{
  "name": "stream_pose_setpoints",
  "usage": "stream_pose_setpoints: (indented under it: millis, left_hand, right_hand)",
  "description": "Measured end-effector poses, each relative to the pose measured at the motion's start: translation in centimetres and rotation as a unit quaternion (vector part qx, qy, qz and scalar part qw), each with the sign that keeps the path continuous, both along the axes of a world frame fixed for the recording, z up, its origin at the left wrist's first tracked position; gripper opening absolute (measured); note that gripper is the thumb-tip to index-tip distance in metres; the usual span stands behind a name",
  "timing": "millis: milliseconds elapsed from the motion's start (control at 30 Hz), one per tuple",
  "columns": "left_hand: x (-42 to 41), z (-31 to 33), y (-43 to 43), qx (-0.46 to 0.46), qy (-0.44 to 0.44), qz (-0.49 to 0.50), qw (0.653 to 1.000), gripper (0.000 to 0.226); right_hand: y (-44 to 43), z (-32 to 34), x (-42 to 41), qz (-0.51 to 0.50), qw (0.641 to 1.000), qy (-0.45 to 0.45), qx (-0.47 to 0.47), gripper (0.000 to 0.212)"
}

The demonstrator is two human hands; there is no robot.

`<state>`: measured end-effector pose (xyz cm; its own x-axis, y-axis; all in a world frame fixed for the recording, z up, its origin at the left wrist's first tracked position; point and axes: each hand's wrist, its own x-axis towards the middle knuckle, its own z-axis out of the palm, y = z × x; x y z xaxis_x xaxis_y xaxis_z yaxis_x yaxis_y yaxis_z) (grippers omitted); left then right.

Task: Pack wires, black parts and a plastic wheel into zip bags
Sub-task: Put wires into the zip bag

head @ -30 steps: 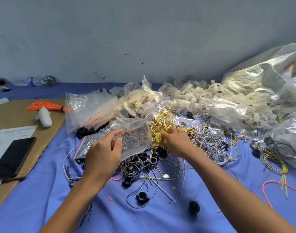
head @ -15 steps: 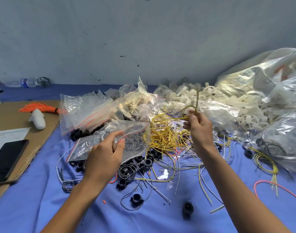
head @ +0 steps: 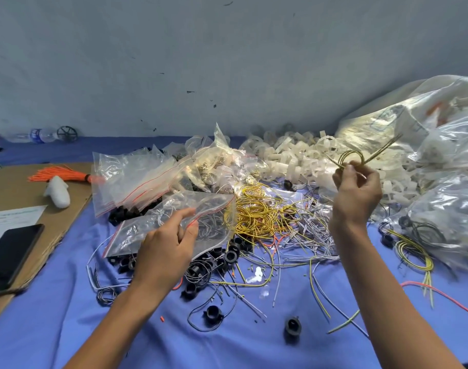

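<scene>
Left hand: my left hand [head: 166, 249] pinches the zip bag [head: 211, 225] near its red-striped mouth, thumb on top and fingers curled under.
Zip bag: it is held low over the black parts [head: 227, 258], lying nearly flat, with thin grey wires visible inside; I cannot tell how wide the mouth gapes.
Right hand: my right hand [head: 356, 190] is raised above the heap, fingers curled, pinching a yellow wire loop [head: 353, 156].
Yellow wire loop: it is coiled above my fingertips, its loose ends sticking up to the right, well apart from the bag.
Wire heap: the yellow wire pile [head: 256, 211] lies just right of the bag, with the grey wire tangle [head: 315, 222] beside it.
Plastic wheels: a white wheel pile [head: 294, 158] sits behind the wires, against the large plastic sacks [head: 427, 123].
Spare bags: a stack of empty bags [head: 137, 179] lies behind the held one.
Surface: everything rests on the blue cloth [head: 67, 302]; two stray black parts lie nearest me.
Left side: the cardboard sheet [head: 4, 187] carries a phone [head: 12, 249] and an orange bundle [head: 57, 174].
</scene>
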<state>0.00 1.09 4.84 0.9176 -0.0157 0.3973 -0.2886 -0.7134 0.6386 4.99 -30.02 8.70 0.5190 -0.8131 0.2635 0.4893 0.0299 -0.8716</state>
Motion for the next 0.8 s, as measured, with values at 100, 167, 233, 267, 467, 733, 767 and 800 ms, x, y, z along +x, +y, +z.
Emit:
stream_pose_setpoints:
  millis: [100,167,233,267,467,733,767,800]
  left_hand:
    - [0.0,0.1,0.0,0.002,0.002,0.002,1.0,0.027]
    - [0.0,0.1,-0.2,-0.001,0.005,-0.002,1.0,0.027]
    - [0.0,0.1,-0.5,0.003,0.006,-0.007,1.0,0.029]
    - [0.1,0.0,-0.7,0.006,0.008,-0.008,1.0,0.03]
    - [-0.2,-0.4,-1.9,0.053,0.041,-0.018,0.998,0.041]
    - [-2.6,-1.1,-2.5,0.141,0.006,-0.046,0.989,0.046]
    - [-3.1,-1.2,-2.4,0.149,-0.003,-0.054,0.987,0.045]
    - [-3.5,-1.4,-2.3,0.151,-0.013,-0.064,0.986,0.044]
  right_hand:
    - [-0.2,0.7,-0.5,0.076,0.997,0.003,0.012,0.015]
    - [0.3,1.1,-1.2,0.138,0.989,0.0,0.05,0.017]
    - [1.4,1.2,-2.5,0.239,0.967,0.009,0.086,0.02]
    - [2.2,1.0,-3.2,0.298,0.951,0.02,0.082,0.02]
    - [9.9,-1.7,-6.6,0.543,0.825,0.152,-0.042,0.021]
    - [15.3,-4.9,-6.2,0.572,0.77,0.281,0.036,0.021]
    - [15.5,-4.9,-5.9,0.572,0.767,0.284,0.062,0.022]
    - [15.6,-5.1,-5.4,0.567,0.768,0.281,0.094,0.022]
